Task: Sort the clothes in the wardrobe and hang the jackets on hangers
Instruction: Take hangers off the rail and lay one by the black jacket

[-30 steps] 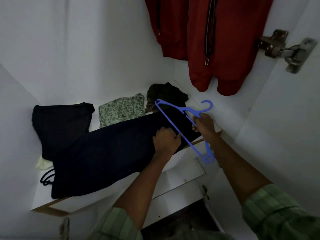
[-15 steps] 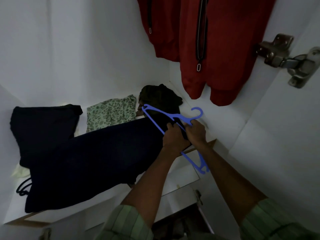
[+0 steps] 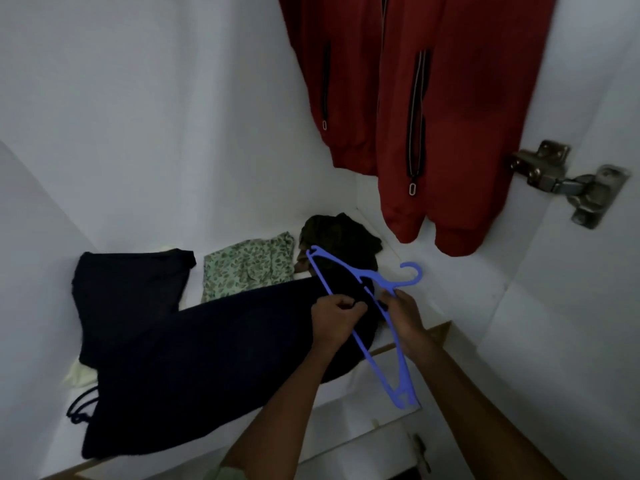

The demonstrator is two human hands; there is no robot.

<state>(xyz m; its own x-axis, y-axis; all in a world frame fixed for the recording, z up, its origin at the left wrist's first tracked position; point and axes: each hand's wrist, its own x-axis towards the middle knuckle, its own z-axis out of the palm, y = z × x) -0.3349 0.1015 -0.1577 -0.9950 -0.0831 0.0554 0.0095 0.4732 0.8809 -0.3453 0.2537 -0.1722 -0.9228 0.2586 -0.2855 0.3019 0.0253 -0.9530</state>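
Inside the white wardrobe, your right hand (image 3: 405, 315) grips the blue hanger (image 3: 372, 318) just below its hook, fingers curled round the neck, while your left hand (image 3: 334, 318) pinches the dark navy jacket (image 3: 194, 358) at its near end, fingertips pressed together on the cloth beside the hanger's lower bar. You hold the hanger tilted, one shoulder tip pointing toward the back wall, the other hanging past the shelf's (image 3: 353, 386) front edge. That jacket lies spread flat along the shelf, running away from the hanger to the left, its right end under the hanger's frame.

Beyond the hanger, in the back corner, sits a crumpled dark olive garment (image 3: 337, 233). To the hanger's left lies a folded green leaf-print cloth (image 3: 249, 268), and further left a second dark folded garment (image 3: 128, 289) with a pale cloth (image 3: 81, 374) showing under it. A black cord (image 3: 79, 408) loops out at the far left edge of the shelf.

Above the hanger, a red zip jacket (image 3: 450, 116) hangs, its hem clear of the shelf. To the hanger's upper right, a metal door hinge (image 3: 568, 183) is fixed to the side panel.
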